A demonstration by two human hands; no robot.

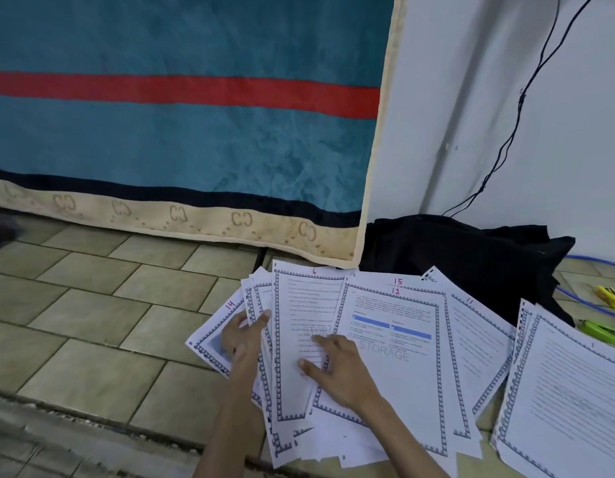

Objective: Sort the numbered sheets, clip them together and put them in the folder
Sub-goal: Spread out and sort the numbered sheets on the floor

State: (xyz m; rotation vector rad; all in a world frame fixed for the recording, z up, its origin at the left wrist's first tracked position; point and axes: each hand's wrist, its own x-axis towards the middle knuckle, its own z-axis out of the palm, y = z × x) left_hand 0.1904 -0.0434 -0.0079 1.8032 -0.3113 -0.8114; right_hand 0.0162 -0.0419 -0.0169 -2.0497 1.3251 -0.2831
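- Sheets fanned on the tiled floor, overlapping, printed side up, each with a red number handwritten at its top edge.
- Sheet 6 as landmark: upright in the middle of the fan, its top edge just below the blanket corner.
- Left of sheet 6: sheet 14, tilted, outermost on that side, with a few more sheets wedged between the two.
- Right of sheet 6: sheet 12, overlapping it, with sheet 15 peeking out behind its top edge and sheet 11 farther right.
- Well right of sheet 6: separate stack of lined sheets, apart from the fan; top number too small to read.
- Left hand at sheet 6's left edge, resting on sheet 14 and the wedged sheets, fingers straight and pointing up toward the blanket, nothing pinched.
- Right hand flat on sheet 6's lower half, fingers spread and pressing down, wrist lying over sheet 12.
- Beyond sheet 6, up and to the right: black cloth bundled against the white wall, black cable hanging down it.
- Far right of sheet 6: yellow clip and green clip on the floor past the black cloth, beside blue cable.
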